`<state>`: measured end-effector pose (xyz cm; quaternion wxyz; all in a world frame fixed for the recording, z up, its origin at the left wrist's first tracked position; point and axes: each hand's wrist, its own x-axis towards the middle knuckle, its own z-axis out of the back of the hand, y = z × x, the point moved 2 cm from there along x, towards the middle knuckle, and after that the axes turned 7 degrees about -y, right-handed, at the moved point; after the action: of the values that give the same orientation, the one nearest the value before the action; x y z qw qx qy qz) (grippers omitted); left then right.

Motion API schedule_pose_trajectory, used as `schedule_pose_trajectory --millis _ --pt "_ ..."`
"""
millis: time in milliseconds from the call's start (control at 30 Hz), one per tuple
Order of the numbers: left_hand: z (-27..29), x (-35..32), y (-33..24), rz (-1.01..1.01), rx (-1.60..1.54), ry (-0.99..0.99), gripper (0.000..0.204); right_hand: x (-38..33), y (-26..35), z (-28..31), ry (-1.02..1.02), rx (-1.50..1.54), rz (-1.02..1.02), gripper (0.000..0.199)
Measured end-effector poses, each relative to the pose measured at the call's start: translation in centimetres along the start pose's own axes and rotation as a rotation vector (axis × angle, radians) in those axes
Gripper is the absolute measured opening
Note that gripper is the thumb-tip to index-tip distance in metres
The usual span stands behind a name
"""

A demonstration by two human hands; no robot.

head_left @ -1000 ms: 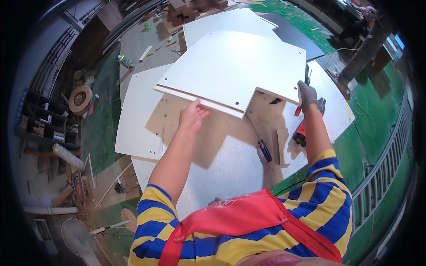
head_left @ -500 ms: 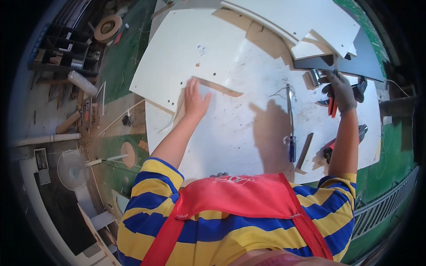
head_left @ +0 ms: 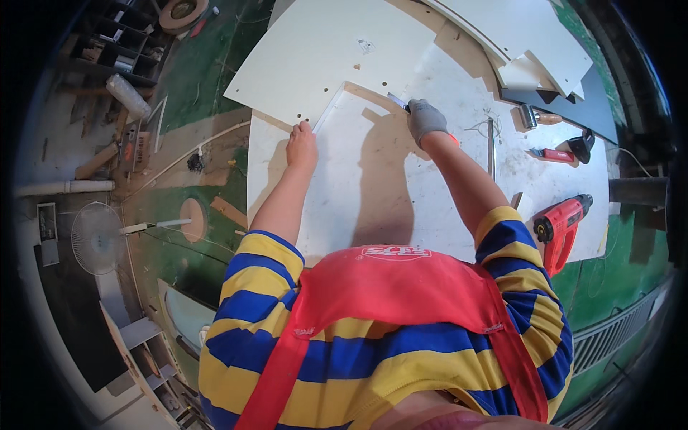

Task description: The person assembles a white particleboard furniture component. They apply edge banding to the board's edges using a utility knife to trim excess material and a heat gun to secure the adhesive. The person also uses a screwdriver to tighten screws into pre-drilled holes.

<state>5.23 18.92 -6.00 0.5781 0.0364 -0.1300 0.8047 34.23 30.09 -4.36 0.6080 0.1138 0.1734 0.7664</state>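
A white panel [head_left: 326, 50] with drilled holes and a notch in its near side lies on the white work table. My bare left hand [head_left: 302, 149] is at its near edge, beside the holes, with fingers bent and closed on the edge. A thin pale strip [head_left: 330, 107] runs along the notch close to these fingers. In my grey-gloved right hand [head_left: 428, 122] is a knife [head_left: 396, 100], its blade pointing left toward the notch. The glove hides most of its handle; a bit of orange-red shows behind the hand.
On the table's right lie a metal roller [head_left: 529, 117] with a wooden handle, a red utility knife [head_left: 555, 155], a black tool [head_left: 582, 146] and a red heat gun [head_left: 561, 228]. More white panels [head_left: 519, 32] are stacked at the back right. A fan [head_left: 98, 236] stands left.
My right hand has moved left from the tools to the notch, now holding the knife. My left hand, flat on the panel before, has drawn back to its edge with bent fingers.
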Motion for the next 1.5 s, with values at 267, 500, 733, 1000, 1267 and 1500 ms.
schedule_pose_trajectory --millis 267,500,733,1000,1267,1500 --pt "2.3 -3.9 -0.3 -0.014 -0.047 0.146 0.018 -5.4 -0.2 -0.4 -0.006 -0.045 -0.054 0.021" --pt "5.5 -16.9 2.2 -0.183 -0.085 0.329 0.017 -19.4 -3.8 0.6 0.055 0.311 -0.203 0.036" --pt "9.3 -28.6 3.4 -0.254 -0.077 0.579 0.025 -25.5 -8.4 1.7 -0.067 0.140 -0.470 0.052" --pt "10.6 -38.7 3.5 -0.045 -0.108 0.702 0.036 -33.2 -18.6 10.1 -0.892 -0.076 -0.383 0.049" --pt "11.3 -45.3 2.6 -0.184 -0.206 0.622 0.026 -36.1 -31.5 6.9 -0.565 -0.433 -0.520 0.074" --pt "14.2 -35.2 3.3 -0.033 -0.317 0.707 0.029 -34.6 -36.7 9.6 -0.396 -0.306 -0.682 0.069"
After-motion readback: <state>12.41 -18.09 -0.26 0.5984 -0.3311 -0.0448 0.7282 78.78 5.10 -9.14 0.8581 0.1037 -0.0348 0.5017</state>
